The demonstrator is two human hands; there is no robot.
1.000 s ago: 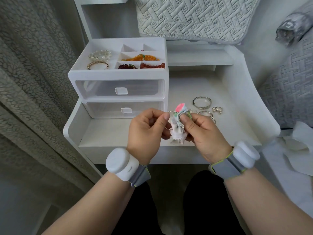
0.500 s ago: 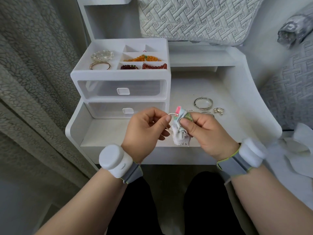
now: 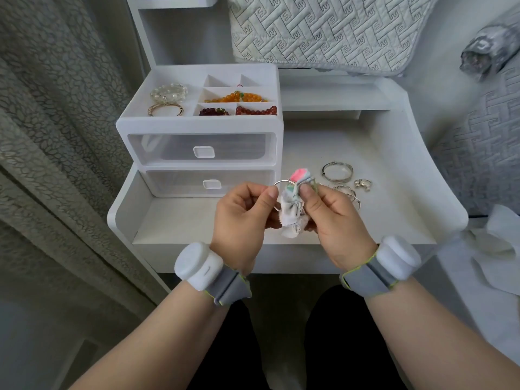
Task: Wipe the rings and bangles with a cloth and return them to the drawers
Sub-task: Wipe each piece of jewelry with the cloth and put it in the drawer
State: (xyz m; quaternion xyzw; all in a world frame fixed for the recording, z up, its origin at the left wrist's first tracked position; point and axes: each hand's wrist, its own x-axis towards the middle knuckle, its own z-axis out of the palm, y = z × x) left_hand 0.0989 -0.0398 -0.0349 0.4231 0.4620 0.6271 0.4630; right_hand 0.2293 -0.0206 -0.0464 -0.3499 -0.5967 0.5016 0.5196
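Observation:
My left hand (image 3: 242,215) pinches a thin silver bangle (image 3: 281,182) by its left side, over the white desk. My right hand (image 3: 332,218) presses a small white cloth (image 3: 292,215) with pink and green print around the bangle's right side. Behind my right hand, a silver bangle (image 3: 337,170), more thin bangles (image 3: 347,192) and a small ring piece (image 3: 363,184) lie on the desk. The white drawer unit (image 3: 201,147) stands at the left with both drawers closed.
The unit's top tray holds a clear bead bracelet (image 3: 168,92), a gold bangle (image 3: 165,109) and orange and red bead strings (image 3: 239,104). A curtain hangs at the left. Quilted bedding (image 3: 323,29) lies behind and to the right. White tissue (image 3: 501,249) sits at the far right.
The cloth has shifted slightly along the bangle between my fingers. Both hands stay in much the same spot over the desk.

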